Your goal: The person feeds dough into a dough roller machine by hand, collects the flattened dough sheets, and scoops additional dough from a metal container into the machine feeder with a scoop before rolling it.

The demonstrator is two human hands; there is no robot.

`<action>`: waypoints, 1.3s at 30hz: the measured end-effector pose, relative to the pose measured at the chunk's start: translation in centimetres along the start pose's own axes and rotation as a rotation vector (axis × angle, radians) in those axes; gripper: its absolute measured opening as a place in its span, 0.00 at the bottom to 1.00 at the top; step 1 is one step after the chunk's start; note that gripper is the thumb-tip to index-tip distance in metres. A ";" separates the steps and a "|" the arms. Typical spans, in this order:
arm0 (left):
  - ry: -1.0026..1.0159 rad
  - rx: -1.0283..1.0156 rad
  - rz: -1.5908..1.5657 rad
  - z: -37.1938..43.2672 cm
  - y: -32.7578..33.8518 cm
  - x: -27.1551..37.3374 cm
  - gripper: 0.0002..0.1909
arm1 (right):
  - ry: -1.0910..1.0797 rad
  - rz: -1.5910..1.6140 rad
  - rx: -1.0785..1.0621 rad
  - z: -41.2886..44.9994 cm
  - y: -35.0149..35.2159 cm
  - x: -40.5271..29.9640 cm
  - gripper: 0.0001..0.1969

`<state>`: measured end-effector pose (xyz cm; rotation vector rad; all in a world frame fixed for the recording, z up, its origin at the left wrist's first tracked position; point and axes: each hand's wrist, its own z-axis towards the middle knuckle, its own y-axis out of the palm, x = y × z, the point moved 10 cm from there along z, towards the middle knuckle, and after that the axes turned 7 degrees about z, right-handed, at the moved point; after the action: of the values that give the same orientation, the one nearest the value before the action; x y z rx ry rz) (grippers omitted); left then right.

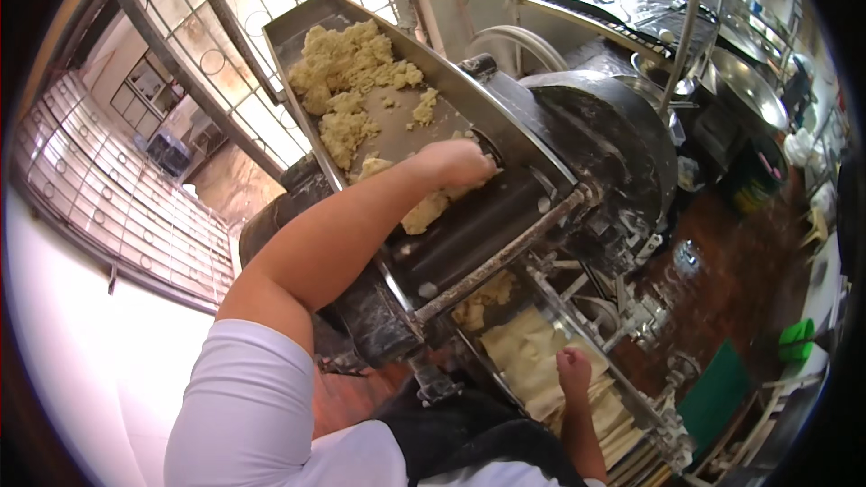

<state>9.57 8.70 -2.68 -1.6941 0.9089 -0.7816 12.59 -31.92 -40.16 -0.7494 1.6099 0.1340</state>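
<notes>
My left hand [461,162] reaches across the steel feed tray [399,115] of a dough sheeter, fingers curled down onto crumbly dough at the roller. Whether the fingers grip any of it is hidden. Pale yellow dough pieces [427,213] lie on the dark metal roller [467,237] below this hand. A larger heap of crumbly dough [345,61] fills the far end of the tray. My right hand [574,364] is a loose fist over the lower tray, with nothing visible in it. Flattened dough sheets [528,352] lie there in overlapping layers.
A rusty bar [500,257] crosses the sheeter's front. The machine's big round housing [609,155] stands on the right. Loose dough scraps [484,301] sit under the rollers. A green board [714,399] and a green cup [797,340] are at lower right. Metal bowls [747,88] stand farther back.
</notes>
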 end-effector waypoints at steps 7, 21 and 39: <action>-0.038 0.241 -0.529 -1.4 -0.5 -0.2 0.22 | 0.008 -0.009 -0.034 1.6 1.2 -0.8 0.14; -0.338 0.079 -0.257 -6.9 -0.3 -4.1 0.23 | 0.190 0.281 0.086 -0.4 -3.3 7.3 0.08; -0.125 0.200 -0.373 -1.6 2.1 -2.4 0.23 | 0.317 1.676 -0.793 7.9 24.4 -25.2 0.28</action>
<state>6.56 9.59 -4.40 -1.7330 0.4163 -0.9653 6.14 0.75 -26.52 0.2650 2.0888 1.9912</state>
